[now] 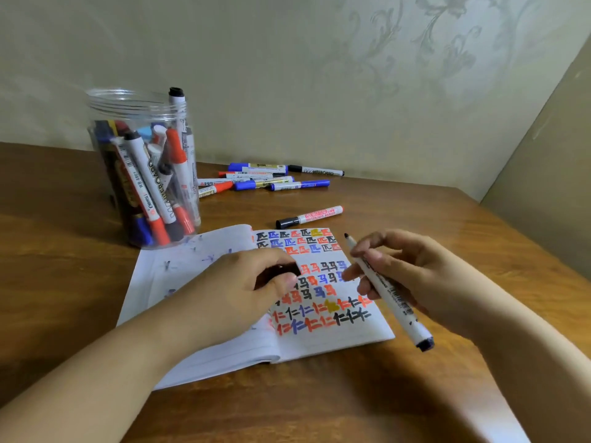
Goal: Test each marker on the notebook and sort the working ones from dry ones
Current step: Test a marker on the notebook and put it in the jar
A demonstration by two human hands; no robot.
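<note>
An open notebook (323, 342) lies on the wooden table, its right page covered with rows of black, red, blue and yellow test marks. My right hand (406, 273) grips an uncapped white marker (388, 290) with a black tip pointing up and away, held above the right page. My left hand (243, 282) rests over the notebook's middle and pinches the marker's black cap (284, 271) in its fingertips. A clear plastic jar (144, 167) at the back left holds several markers.
A pile of several blue, red and black markers (265, 179) lies against the wall behind the notebook. One marker with a black cap and red print (308, 216) lies alone just beyond the notebook. A wall corner closes off the right side.
</note>
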